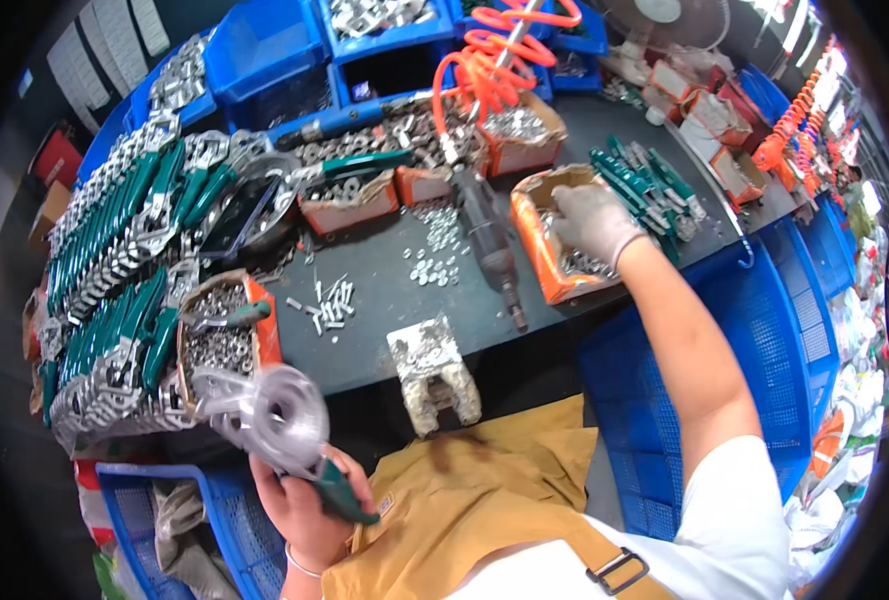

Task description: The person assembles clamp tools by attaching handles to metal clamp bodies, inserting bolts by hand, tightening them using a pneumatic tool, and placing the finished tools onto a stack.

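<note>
My L hand (310, 500) is closed on a green-handled metal tool (283, 418) at 7 o'clock; looks heavy and stiff, so I grip the handle. R gloved hand (593, 222), fingers curled, is in the orange box of small fasteners (543, 262) at 1 o'clock; can't tell if it's holding any.

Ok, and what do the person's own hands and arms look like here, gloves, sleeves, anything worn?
The right hand wears a light grey knitted work glove ending at the wrist; the forearm above it is bare up to a short white sleeve. The left hand is ungloved, with a thin pale band round the wrist. A mustard-yellow apron with a dark strap buckle covers the front.
</note>
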The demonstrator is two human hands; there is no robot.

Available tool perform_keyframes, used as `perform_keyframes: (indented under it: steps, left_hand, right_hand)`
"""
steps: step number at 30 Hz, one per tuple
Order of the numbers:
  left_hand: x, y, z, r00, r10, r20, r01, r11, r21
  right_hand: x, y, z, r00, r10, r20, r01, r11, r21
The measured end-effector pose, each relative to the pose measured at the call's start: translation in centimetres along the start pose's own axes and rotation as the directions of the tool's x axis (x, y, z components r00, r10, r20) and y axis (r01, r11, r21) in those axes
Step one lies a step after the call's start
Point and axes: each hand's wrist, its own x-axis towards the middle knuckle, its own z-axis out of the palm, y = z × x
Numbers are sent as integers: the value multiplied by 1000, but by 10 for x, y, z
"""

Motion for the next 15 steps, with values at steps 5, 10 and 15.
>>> perform_keyframes:
  steps: [5, 10, 15]
  left_hand:
    - [31, -59, -13, 862, -265, -432, 459, 770, 443]
    - [24, -93, -40, 900, -203, -387, 369, 828, 422]
    - [15, -69, -17, 864, -444, -236, 424, 896, -132]
  right_hand:
    - [17, 1, 16, 993, 36, 113, -43, 997, 60]
    - [15, -13, 7, 994, -65, 85, 69, 997, -39]
    - [-15, -15, -24, 941, -34, -336, 51, 998, 44]
